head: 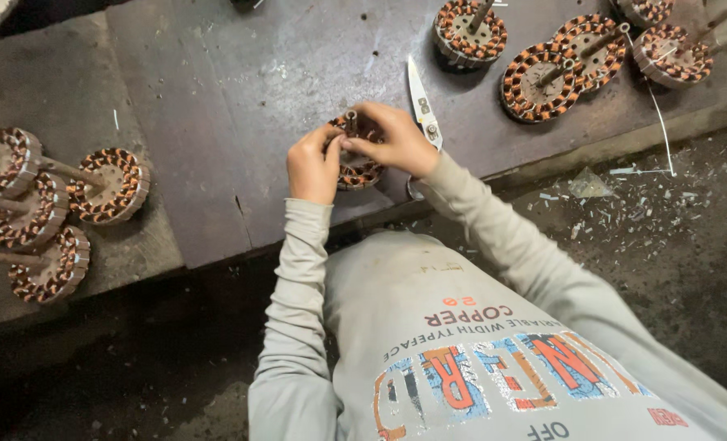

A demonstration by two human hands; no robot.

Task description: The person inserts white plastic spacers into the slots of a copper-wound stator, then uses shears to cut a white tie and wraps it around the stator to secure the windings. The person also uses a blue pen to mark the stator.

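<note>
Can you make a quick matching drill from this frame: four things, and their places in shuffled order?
Things:
1. Round copper-wound stator held in both hands
2. Steel scissors with pale blades
3. Cluster of four copper-wound stators with shafts
4. Left hand

Places:
A. On the lower grey slab at far left
B. Gripping the held stator's left side
C. Lying on the dark metal bench, just right of the right hand
D. Middle of the bench edge, between the two hands

Pairs: 1-D, 2-C, 3-A, 4-B
</note>
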